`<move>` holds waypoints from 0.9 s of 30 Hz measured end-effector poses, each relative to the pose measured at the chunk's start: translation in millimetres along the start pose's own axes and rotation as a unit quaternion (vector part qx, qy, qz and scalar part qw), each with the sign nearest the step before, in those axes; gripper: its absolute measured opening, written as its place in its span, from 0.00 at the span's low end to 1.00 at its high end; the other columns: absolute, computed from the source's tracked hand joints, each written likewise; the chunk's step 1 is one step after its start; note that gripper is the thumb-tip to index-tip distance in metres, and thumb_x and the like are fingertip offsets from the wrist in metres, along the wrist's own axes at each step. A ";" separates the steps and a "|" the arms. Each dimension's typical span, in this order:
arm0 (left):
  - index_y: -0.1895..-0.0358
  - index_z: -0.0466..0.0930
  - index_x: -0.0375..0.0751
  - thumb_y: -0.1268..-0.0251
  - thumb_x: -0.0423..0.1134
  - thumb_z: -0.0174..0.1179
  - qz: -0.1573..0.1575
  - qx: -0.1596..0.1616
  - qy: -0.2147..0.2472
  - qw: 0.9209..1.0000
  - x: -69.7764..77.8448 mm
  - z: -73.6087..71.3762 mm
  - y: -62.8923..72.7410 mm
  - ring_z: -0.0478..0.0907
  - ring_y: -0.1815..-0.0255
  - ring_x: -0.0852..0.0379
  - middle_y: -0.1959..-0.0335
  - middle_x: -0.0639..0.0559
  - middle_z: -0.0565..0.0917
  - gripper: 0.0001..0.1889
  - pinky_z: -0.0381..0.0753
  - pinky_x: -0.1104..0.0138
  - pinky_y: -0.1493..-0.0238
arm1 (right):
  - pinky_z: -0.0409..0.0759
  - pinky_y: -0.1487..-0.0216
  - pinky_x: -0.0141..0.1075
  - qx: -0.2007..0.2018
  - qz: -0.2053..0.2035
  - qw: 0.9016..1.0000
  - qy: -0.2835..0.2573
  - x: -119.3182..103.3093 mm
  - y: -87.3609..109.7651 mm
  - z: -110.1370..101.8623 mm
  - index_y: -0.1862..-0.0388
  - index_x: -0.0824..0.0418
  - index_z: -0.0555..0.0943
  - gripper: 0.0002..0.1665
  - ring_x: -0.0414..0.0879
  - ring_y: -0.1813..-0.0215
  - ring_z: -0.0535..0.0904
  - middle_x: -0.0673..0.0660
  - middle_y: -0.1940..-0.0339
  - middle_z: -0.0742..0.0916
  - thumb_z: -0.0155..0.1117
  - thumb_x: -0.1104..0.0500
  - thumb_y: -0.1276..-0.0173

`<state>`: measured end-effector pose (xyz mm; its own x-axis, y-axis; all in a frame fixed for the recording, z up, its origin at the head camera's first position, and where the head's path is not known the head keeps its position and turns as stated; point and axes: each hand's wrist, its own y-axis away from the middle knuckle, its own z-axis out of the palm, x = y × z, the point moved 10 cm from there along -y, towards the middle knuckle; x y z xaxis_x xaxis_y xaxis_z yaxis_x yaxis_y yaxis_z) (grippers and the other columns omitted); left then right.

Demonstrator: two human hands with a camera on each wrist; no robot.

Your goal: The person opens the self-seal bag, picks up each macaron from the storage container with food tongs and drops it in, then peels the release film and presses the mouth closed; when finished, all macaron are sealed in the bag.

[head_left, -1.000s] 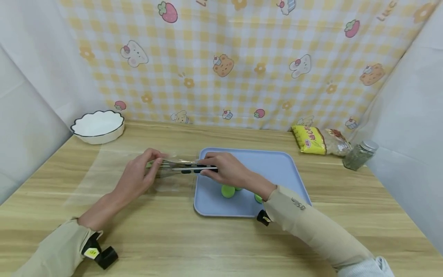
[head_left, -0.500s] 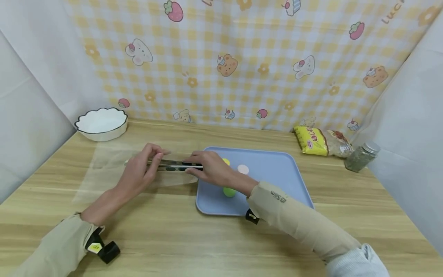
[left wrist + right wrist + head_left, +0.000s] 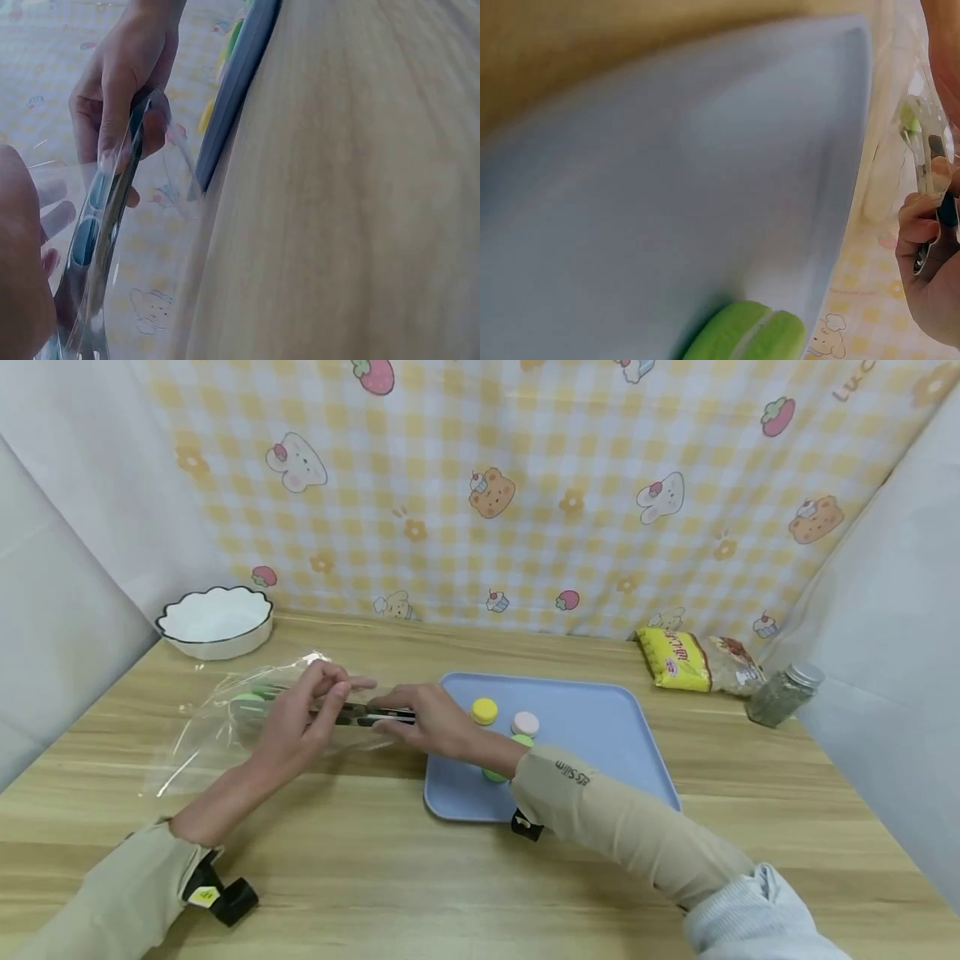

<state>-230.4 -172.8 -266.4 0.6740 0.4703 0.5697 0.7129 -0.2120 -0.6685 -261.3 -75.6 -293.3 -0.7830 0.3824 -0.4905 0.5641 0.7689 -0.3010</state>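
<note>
My right hand (image 3: 431, 720) grips metal tongs with dark handle inserts (image 3: 363, 714). In the head view, the tongs reach left into a clear plastic bag (image 3: 191, 752). Near their tips, inside the bag, is a green macaron (image 3: 246, 703); whether the tongs still pinch it I cannot tell. My left hand (image 3: 292, 731) pinches the bag near its mouth, thumb and fingers close together, and partly covers the tongs. In the left wrist view, the bag's film wraps the tongs (image 3: 97, 225) up to the right hand (image 3: 124, 97).
A blue tray (image 3: 600, 752) bears a yellow macaron (image 3: 483, 711), a pink macaron (image 3: 526, 723) and green ones (image 3: 757, 334). At the back left stands a white scalloped dish (image 3: 217, 639). On the right are a yellow snack bag (image 3: 675, 660) and a herb jar (image 3: 785, 695).
My right hand has moved left, carrying the tongs deeper into the bag. The green macaron now shows left of my left hand. The bag bulges up more, while the left hand stays nearly in place.
</note>
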 end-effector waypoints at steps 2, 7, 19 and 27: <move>0.61 0.69 0.33 0.31 0.25 0.47 -0.001 0.001 0.005 1.000 3.0 1.0 -2.3 0.49 0.88 0.68 0.58 0.46 0.85 0.03 0.52 0.73 0.90 | 0.72 0.49 0.27 0.001 0.004 1.000 -0.007 0.9 0.5 -0.3 0.48 0.63 0.80 0.18 0.42 0.48 0.78 0.55 0.51 0.84 0.63 0.57 0.35; 0.61 0.69 0.32 0.31 0.24 0.46 -0.002 -0.002 0.022 1.000 1.1 2.6 -2.8 0.48 0.90 0.71 0.59 0.45 0.85 0.03 0.51 0.74 0.92 | 0.71 0.48 0.27 -0.022 0.008 1.000 0.012 2.4 0.2 1.6 0.47 0.63 0.80 0.19 0.41 0.47 0.77 0.55 0.50 0.84 0.63 0.57 0.34; 0.61 0.72 0.35 0.31 0.28 0.50 -0.026 -0.047 0.013 0.998 -12.2 13.4 0.2 0.79 0.58 0.58 0.58 0.48 0.84 0.01 0.74 0.79 0.60 | 0.69 0.67 0.25 -0.047 -0.002 0.997 0.068 -3.8 3.3 0.0 0.47 0.63 0.80 0.19 0.38 0.68 0.73 0.54 0.59 0.83 0.63 0.56 0.34; 0.61 0.74 0.35 0.38 0.22 0.54 0.028 -0.006 -0.009 1.000 -1.6 5.8 1.7 0.80 0.55 0.59 0.56 0.50 0.84 0.07 0.69 0.78 0.68 | 0.70 0.68 0.29 -0.048 -0.007 0.994 0.099 -0.4 40.5 -33.6 0.44 0.63 0.78 0.22 0.38 0.70 0.72 0.54 0.60 0.81 0.62 0.55 0.34</move>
<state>-231.4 -168.9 -271.3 0.7095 0.4731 0.5223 0.6763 -0.2489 -0.6933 -247.0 -27.4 -277.9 -0.8322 0.4570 -0.3139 0.5325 0.8165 -0.2231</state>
